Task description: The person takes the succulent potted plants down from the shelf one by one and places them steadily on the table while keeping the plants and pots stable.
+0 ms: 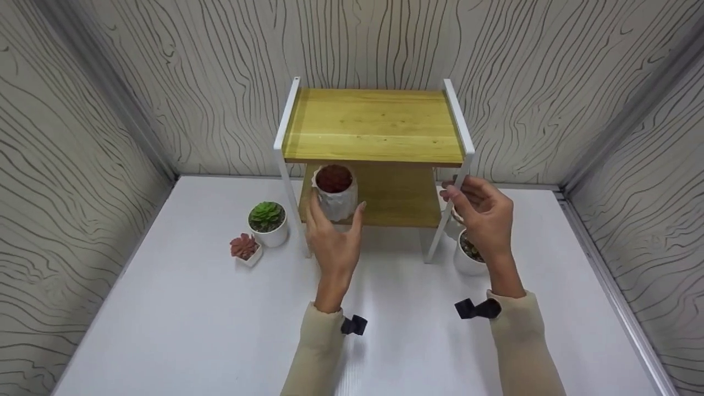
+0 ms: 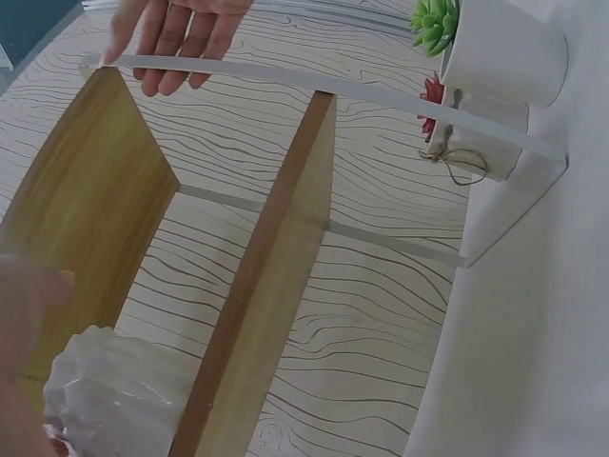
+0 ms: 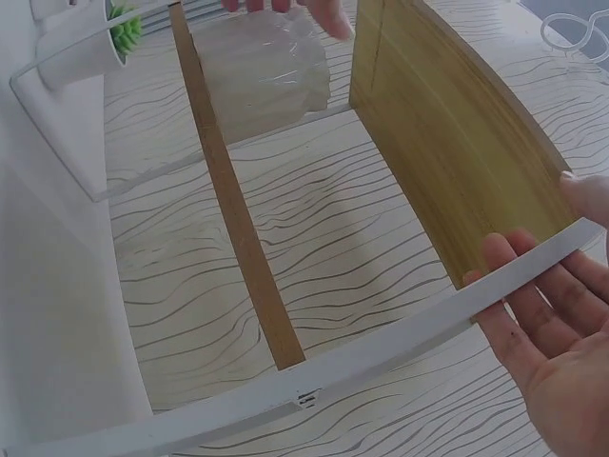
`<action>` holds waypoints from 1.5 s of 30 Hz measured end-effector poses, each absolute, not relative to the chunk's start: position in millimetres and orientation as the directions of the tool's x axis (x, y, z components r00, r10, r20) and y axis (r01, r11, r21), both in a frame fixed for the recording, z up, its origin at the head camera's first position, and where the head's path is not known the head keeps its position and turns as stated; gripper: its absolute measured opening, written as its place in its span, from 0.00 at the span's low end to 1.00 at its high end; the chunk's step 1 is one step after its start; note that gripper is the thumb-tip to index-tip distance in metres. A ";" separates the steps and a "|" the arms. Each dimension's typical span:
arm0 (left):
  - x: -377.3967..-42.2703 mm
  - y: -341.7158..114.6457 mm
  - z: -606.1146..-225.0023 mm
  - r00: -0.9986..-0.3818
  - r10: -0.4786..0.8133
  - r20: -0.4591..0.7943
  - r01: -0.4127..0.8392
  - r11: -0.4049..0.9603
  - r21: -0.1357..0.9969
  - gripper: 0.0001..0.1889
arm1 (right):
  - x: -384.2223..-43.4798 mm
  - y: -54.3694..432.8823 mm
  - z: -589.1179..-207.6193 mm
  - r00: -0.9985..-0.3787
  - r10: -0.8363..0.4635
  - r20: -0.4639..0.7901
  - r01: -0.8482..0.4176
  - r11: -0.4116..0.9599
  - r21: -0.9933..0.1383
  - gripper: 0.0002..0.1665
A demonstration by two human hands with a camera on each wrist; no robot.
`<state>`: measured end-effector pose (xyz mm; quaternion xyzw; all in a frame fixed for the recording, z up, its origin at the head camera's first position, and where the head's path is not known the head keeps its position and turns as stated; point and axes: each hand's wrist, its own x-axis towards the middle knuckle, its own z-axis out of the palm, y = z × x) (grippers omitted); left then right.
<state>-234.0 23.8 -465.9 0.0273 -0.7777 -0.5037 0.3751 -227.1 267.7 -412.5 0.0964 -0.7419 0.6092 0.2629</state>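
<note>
A white pot with a dark red plant (image 1: 335, 192) stands near the front edge of the lower board of a two-tier shelf (image 1: 374, 126). My left hand (image 1: 333, 236) is around its front. The fingers lie along the pot's left side, and the thumb sticks out beside its right side with a slight gap. In the left wrist view the pot's ridged white wall (image 2: 119, 390) shows between the boards. With its fingers behind and thumb at the front, my right hand (image 1: 484, 212) holds the white right upright (image 3: 409, 343) of the shelf near its top.
Left of the shelf are a green succulent in a round white pot (image 1: 268, 223) and a pink succulent in a small square pot (image 1: 246, 248). Potted plants (image 1: 471, 258) stand at the right, partly behind my right hand; one pot has a twine bow (image 2: 461, 160). Patterned walls enclose the white table.
</note>
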 end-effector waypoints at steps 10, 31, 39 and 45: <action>-256.6 37.3 -461.1 -0.681 -0.552 0.481 0.227 0.465 0.856 0.59 | -236.7 265.6 -409.1 -0.826 0.238 0.511 -0.465 0.223 -0.857 0.10; -282.8 43.5 -466.5 -0.648 -0.597 0.474 0.159 0.503 0.850 0.59 | -243.4 265.2 -415.8 -0.821 0.278 0.498 -0.450 0.220 -0.865 0.13; -285.3 44.0 -468.6 -0.627 -0.622 0.469 0.125 0.513 0.849 0.59 | -242.6 265.3 -419.3 -0.821 0.286 0.493 -0.445 0.219 -0.868 0.16; -284.2 42.1 -469.4 -0.617 -0.620 0.485 0.108 0.543 0.833 0.52 | -241.0 265.7 -424.4 -0.821 0.294 0.490 -0.446 0.207 -0.871 0.13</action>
